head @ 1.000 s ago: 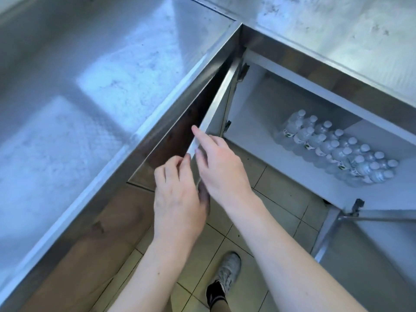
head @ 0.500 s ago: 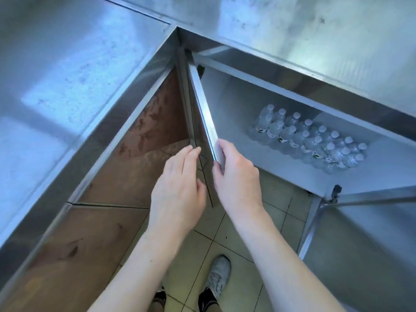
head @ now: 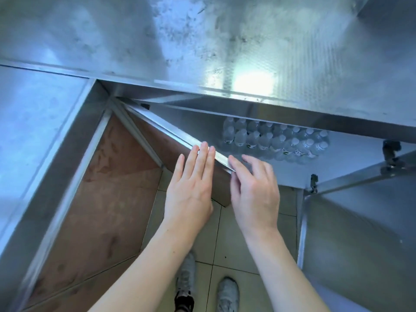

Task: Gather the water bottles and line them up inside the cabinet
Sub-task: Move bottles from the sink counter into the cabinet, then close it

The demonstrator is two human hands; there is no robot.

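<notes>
Overhead, scuffed steel countertop (head: 202, 41); below, tiled floor (head: 229, 239) by open cabinet (head: 292, 176).

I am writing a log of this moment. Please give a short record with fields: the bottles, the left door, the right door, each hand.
bottles: many water bottles, lined up in rows on the cabinet floor
left door: the door stands partly open
right door: the right door stands open
left hand: the left hand has straight fingers lying on the door's edge
right hand: the right hand has relaxed fingers at the door's end; holds nothing
floor: tiles, two shoes
</notes>
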